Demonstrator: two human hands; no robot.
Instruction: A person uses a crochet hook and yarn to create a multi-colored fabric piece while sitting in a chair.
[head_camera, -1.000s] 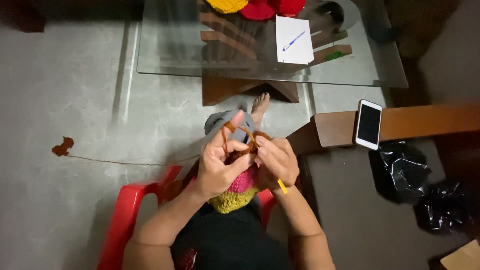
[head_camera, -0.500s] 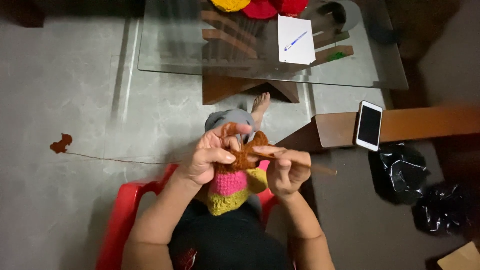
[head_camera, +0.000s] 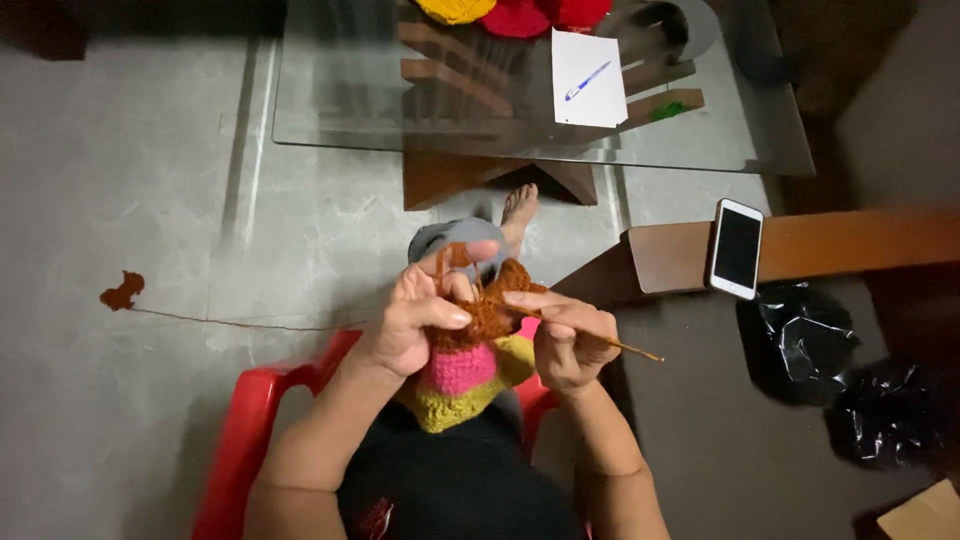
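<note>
The brown, pink and yellow crocheted piece (head_camera: 480, 350) sits over my lap, my left hand (head_camera: 415, 325) pinching its brown edge, my right hand (head_camera: 565, 340) gripping a thin crochet hook (head_camera: 625, 347); two black plastic bags (head_camera: 800, 340) lie crumpled, contents hidden.

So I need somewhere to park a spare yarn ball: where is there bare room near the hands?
Bare floor lies left of the red chair, crossed only by a thin brown yarn strand. The glass table is bare at its left end. It is crowded by the paper, the yarn balls and the phone.
</note>
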